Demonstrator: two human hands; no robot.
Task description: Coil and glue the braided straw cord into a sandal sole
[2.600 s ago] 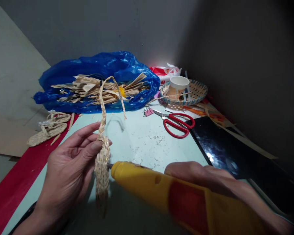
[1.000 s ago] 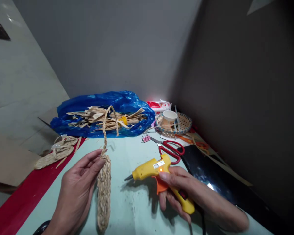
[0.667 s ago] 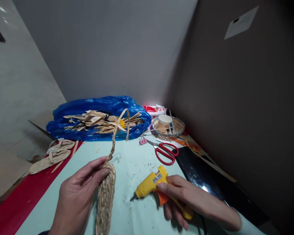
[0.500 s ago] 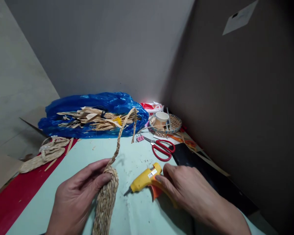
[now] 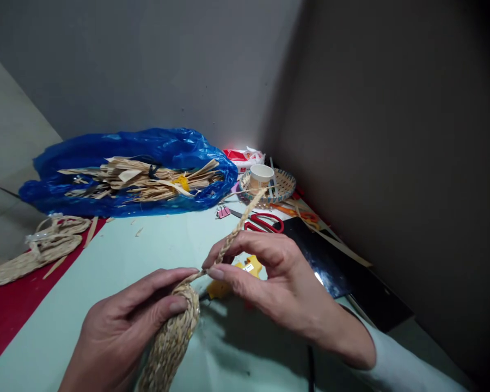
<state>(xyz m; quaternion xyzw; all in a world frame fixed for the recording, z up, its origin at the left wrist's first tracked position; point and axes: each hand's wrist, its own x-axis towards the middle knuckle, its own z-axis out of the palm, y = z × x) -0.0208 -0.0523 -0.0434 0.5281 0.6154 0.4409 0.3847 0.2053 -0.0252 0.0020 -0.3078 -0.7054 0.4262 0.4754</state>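
Observation:
A woven straw sole point(image 5: 169, 337) of coiled braid is gripped at its rounded top by my left hand point(image 5: 126, 321), thumb on the near face. From that top a loose straw braid point(image 5: 240, 224) runs up and to the right. My right hand point(image 5: 281, 277) pinches this braid between thumb and forefinger, just right of the sole's tip. Behind my right hand lies a yellow glue gun point(image 5: 219, 288) on the table, partly covered by the fingers, its nozzle close to the sole's edge.
At the back, a blue plastic bag point(image 5: 139, 142) holds dried straw point(image 5: 147, 182). Red-handled scissors point(image 5: 265, 222), a pink binder clip point(image 5: 223, 212) and a paper cup point(image 5: 260, 178) in a woven basket point(image 5: 288, 188) stand right of it. Straw sandals point(image 5: 44, 247) lie left; a black sheet point(image 5: 310, 247) lies right.
My right hand has let go of the glue gun and moved left to pinch the braid. The braid now leans to the right. The view has shifted slightly.

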